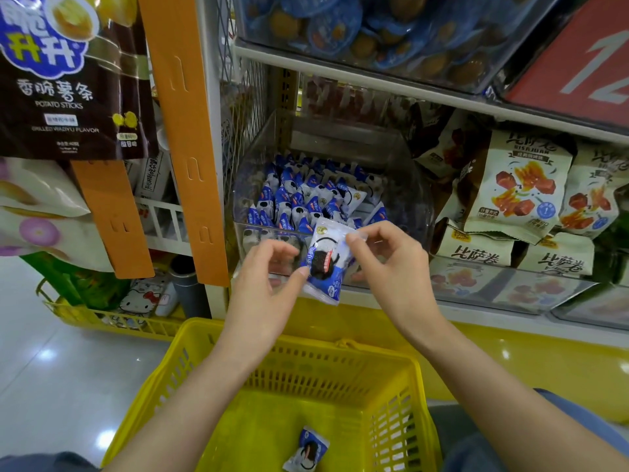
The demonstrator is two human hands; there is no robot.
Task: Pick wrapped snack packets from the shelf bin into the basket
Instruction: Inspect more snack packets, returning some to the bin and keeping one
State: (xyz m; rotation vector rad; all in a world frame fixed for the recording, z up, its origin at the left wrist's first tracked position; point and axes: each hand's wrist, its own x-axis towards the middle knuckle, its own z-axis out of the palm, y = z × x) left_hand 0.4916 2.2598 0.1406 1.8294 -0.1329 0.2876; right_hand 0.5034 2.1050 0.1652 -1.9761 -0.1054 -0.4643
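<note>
A clear plastic shelf bin [401, 155] holds several blue-and-white wrapped snack packets [306, 195]. In front of the bin, my right hand [388, 264] pinches the upper right edge of one blue-and-white packet [326, 260] with a dark cookie printed on it. My left hand [269, 284] has its fingers curled and touches the packet's left edge with a fingertip. Below my hands sits the yellow basket [340, 356]. One packet of the same kind [308, 449] lies on its floor.
Cream snack bags [517, 195] fill the bin to the right. An orange hanging strip [183, 131] and potato stick bags [68, 76] hang at the left. A second yellow basket [102, 311] stands on the floor at the left. A shelf with blue packs [357, 25] is above.
</note>
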